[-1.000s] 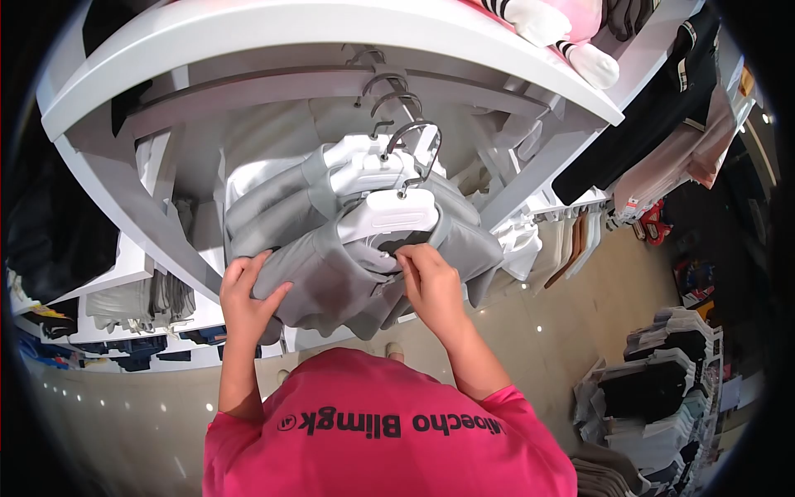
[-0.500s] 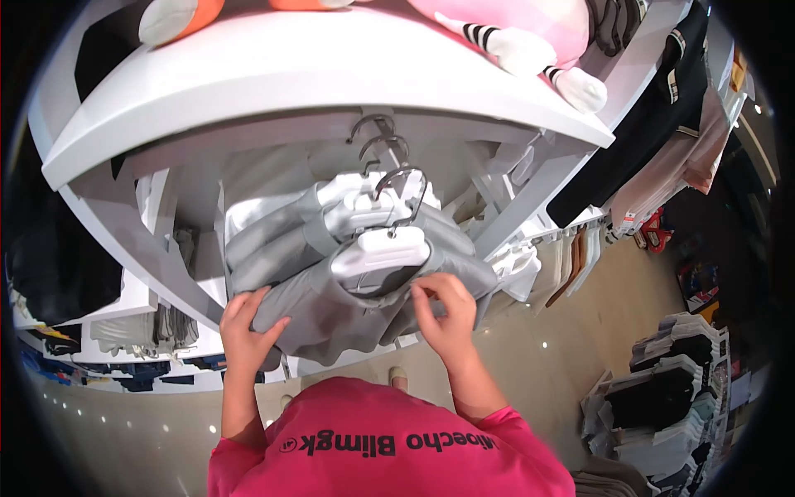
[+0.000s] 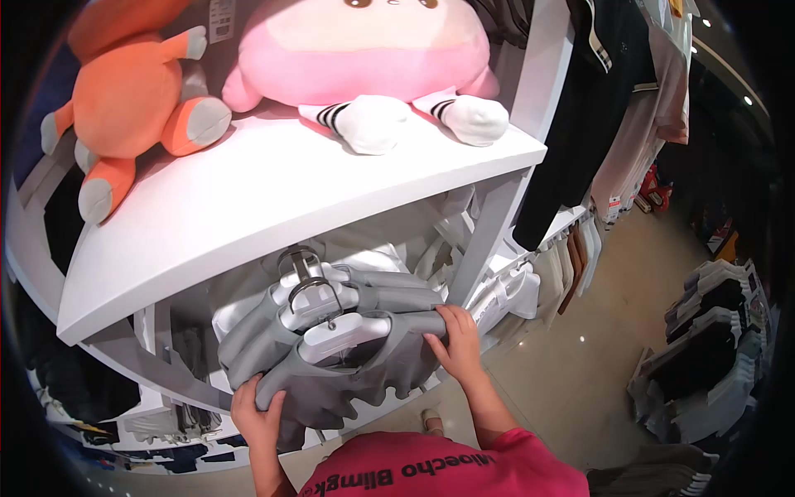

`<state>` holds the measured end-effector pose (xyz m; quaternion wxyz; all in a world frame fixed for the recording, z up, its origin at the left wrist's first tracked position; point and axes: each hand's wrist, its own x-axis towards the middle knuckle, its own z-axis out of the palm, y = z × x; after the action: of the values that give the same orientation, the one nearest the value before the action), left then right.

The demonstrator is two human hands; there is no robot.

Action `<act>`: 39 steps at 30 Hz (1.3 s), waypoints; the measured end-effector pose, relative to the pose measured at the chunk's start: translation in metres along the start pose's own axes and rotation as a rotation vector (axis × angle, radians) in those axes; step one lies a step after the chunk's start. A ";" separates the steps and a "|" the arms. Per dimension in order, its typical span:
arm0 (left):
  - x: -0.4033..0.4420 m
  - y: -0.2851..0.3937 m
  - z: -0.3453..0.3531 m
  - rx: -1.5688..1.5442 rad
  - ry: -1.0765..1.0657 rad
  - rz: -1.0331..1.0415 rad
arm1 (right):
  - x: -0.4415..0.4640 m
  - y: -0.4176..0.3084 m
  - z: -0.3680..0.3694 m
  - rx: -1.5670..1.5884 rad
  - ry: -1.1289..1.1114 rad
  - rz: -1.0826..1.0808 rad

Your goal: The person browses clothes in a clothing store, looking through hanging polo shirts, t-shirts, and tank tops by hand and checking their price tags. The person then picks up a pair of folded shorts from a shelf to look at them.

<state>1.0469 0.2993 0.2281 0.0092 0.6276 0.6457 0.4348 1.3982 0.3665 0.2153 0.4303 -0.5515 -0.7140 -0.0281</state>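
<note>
Left hand [image 3: 258,418]: thumb apart from the fingers, gray cloth pinched between them at the front shirt's [image 3: 331,395] shoulder; fingertips partly hidden. Right hand [image 3: 460,344]: fingers close together, bent over the other shoulder, thumb below on the cloth, fabric between; grip force, cannot tell. Clock positions taken in the view, from the front shirt: left hand at 8, right hand between 2 and 3.

Front shirt is gray, hanging on a white hanger [image 3: 346,333] at 12, neckline open, lower edge wavy. Two more gray shirts, the rear shirts [image 3: 261,341], hang close behind, toward 10 to 12, on white hangers too. Metal rail [image 3: 300,263] at 11, hooks on it.

White shelf [image 3: 273,195] above, 11 to 12. On it: pink plush [image 3: 364,74] at 12, orange plush [image 3: 128,103] at 11. Black garment [image 3: 571,141] hangs between 1 and 2, white shirts [image 3: 515,291] at 2. Black and white clothes [image 3: 700,356] at 3, well apart, past the floor [image 3: 571,364]. Person's pink top [image 3: 530,464] at 5, shoe [image 3: 432,422] at 4.
</note>
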 end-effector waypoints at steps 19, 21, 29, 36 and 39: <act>-0.028 -0.025 0.009 0.336 0.074 -0.178 | 0.005 0.079 -0.018 0.490 -0.247 -0.311; -0.035 -0.030 0.013 0.404 0.111 -0.209 | 0.009 0.090 -0.021 0.443 -0.282 -0.351; -0.038 -0.021 0.012 0.467 0.107 -0.318 | 0.006 0.106 -0.031 0.564 -0.231 -0.421; -0.109 0.089 0.065 0.648 0.309 -0.259 | -0.087 0.230 -0.046 0.565 -0.594 -0.044; -0.199 0.072 0.111 0.535 0.050 -0.091 | -0.153 0.292 -0.070 0.455 -0.718 0.126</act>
<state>1.2085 0.1853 0.0943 -0.1536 0.5671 0.7652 0.2632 1.6792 0.3277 0.0338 0.2658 -0.4600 -0.7713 0.3504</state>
